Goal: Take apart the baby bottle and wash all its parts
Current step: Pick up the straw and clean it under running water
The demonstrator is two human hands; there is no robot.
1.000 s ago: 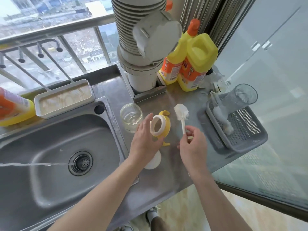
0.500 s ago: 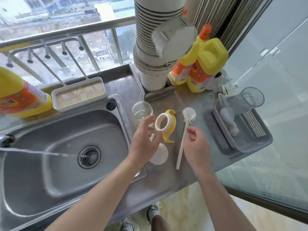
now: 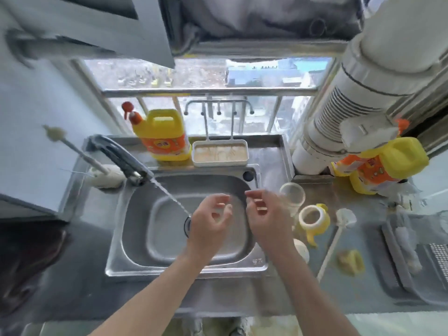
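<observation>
1. Both hands hang over the basin of the sink. The left hand is just right of the drain and the right hand is near the basin's right wall.
2. The fingers of both hands are loosely curled, with the thumbs drawn toward the fingertips. The picture is smeared there, so it cannot be told whether either hand pinches some small clear part or nothing at all.
3. The bottle's parts lie on the steel counter to the right of the hands, outside the basin:
   - the glass body stands upright, just beyond the right hand's fingers;
   - the yellow handled collar is just right of that hand, its white ring turned up toward the camera;
   - a white cap sits beside the right forearm.
4. The brush lies further right. Its long axis runs from the head at the far end back toward the person.
5. Water runs from the faucet slantwise to the drain, on the left hand's side.
6. Judged from this, the right hand is the nearer one for fetching any part, with a short sideways reach, while the left is better placed to hold it under the stream.
</observation>
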